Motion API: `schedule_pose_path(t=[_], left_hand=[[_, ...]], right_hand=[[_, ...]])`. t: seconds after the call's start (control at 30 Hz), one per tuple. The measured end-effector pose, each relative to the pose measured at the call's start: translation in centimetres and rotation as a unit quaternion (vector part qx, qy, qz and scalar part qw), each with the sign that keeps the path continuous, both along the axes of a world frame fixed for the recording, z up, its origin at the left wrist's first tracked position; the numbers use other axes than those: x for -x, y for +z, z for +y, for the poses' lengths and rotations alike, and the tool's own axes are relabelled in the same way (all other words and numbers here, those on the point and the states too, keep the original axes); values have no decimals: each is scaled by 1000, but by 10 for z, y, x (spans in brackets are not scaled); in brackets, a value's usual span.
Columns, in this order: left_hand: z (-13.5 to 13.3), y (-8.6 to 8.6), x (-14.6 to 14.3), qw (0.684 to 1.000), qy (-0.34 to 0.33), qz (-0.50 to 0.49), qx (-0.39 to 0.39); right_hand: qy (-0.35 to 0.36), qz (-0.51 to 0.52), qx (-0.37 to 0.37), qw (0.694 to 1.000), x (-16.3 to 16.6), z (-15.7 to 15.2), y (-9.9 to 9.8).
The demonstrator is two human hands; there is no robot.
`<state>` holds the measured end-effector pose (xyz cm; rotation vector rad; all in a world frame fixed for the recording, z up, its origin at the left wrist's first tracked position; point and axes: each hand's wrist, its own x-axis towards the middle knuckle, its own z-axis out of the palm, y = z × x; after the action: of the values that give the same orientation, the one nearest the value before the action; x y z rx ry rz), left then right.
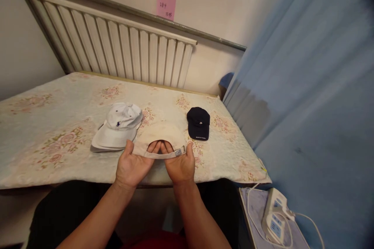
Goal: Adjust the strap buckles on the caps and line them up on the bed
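Observation:
A beige cap (163, 134) lies on the flowered tabletop (52, 132) near its front edge, back strap toward me. My left hand (133, 165) grips the cap's left rear edge, thumb outside and fingers curled under the strap. My right hand (179, 165) holds the right rear edge by the metal buckle (179, 151) in the same way. A white cap (118, 126) rests just left of the beige one. A dark navy cap (199, 122) sits to its right, apart from it.
A white slatted radiator (117, 46) stands behind the table, with a pink note (166, 5) on the wall above. A blue curtain (306, 85) hangs at the right. A white power strip (276, 216) with cable lies low right.

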<state>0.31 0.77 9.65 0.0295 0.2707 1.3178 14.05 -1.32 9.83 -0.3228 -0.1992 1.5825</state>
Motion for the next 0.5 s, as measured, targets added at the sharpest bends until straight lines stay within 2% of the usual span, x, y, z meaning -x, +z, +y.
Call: schedule_pose_path(t=[0.13,0.33,0.5], left_hand=[[-1,2,0,1000,9,-1,27],[1,-1,1,1000,0,-8,-15],[5,-5,4,1000,-6,-11,-20]], right_hand=[[1,7,4,1000,0,1,-1],[11,28,-11,999,-1,3,-2],[4,20,-8,1000,-2,4,-3]])
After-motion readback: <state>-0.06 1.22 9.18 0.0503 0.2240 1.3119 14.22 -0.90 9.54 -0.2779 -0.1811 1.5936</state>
